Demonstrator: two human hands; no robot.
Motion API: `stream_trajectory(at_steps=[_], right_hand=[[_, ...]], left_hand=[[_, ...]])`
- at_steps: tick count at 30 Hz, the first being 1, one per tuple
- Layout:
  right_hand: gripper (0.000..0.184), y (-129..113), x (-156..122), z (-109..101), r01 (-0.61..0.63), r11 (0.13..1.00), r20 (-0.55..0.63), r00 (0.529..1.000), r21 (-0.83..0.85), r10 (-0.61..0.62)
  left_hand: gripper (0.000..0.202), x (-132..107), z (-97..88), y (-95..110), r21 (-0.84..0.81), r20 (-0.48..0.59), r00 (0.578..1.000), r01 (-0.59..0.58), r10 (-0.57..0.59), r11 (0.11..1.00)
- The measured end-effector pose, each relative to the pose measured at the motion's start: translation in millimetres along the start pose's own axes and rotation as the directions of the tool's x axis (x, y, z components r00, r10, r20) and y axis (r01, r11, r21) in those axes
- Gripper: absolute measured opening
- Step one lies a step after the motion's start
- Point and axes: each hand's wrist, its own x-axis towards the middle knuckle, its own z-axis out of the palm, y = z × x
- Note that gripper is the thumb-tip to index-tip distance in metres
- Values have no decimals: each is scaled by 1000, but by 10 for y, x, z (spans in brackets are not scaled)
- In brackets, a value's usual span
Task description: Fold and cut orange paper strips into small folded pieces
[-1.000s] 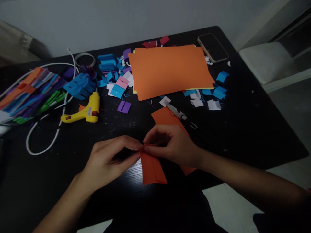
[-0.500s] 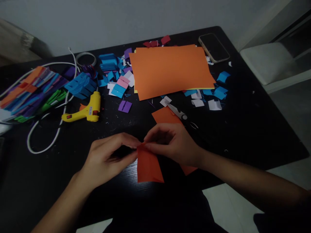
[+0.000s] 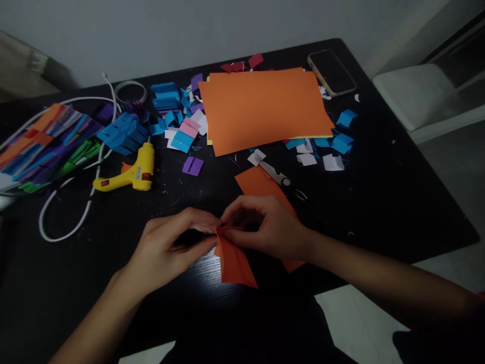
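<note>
Both of my hands meet at the upper end of a small folded orange paper piece (image 3: pixel 235 263). My left hand (image 3: pixel 170 242) pinches its upper left edge between thumb and fingers. From the other side, my right hand (image 3: pixel 271 227) grips the top with thumb and fingertips. The lower part of the piece hangs toward me and its layers stand a little apart. Beneath my right hand and forearm lies an orange paper strip (image 3: pixel 261 183), partly covered. Scissors (image 3: pixel 278 176) rest across the strip's upper right edge, blades pointing away to the left.
A stack of orange sheets (image 3: pixel 265 111) lies at the back, among cut paper bits. A phone (image 3: pixel 331 72) sits at the back right corner. To the left are a yellow glue gun (image 3: pixel 140 174), a white cable (image 3: pixel 45 232), a tape roll (image 3: pixel 131 82) and bundled folded papers (image 3: pixel 45 141).
The orange piece has turned and its layers have parted at the left edge; its lower end swung slightly right. Both hands keep their pinch. The view has shifted a little.
</note>
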Motion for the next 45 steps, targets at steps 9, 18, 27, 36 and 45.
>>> stream_trajectory(at_steps=[9,18,27,36,45], right_hand=[[21,-8,-5,-3,-54,995,-10,998,82,55],[14,10,32,-43,0,998,-12,1000,63,1],[16,31,23,-28,-25,1000,33,999,9,25],[16,7,40,-19,95,995,-70,993,10,-94],[10,16,-7,-3,131,986,-92,986,-103,-141]], left_hand=[[10,57,-12,19,-24,19,999,-48,49,999],[12,83,-30,29,-37,-8,1000,-27,26,999],[14,63,-2,6,-46,25,998,-52,53,998],[12,54,76,26,-14,-63,990,128,-129,992],[8,57,119,76,-25,-31,994,108,-108,994]])
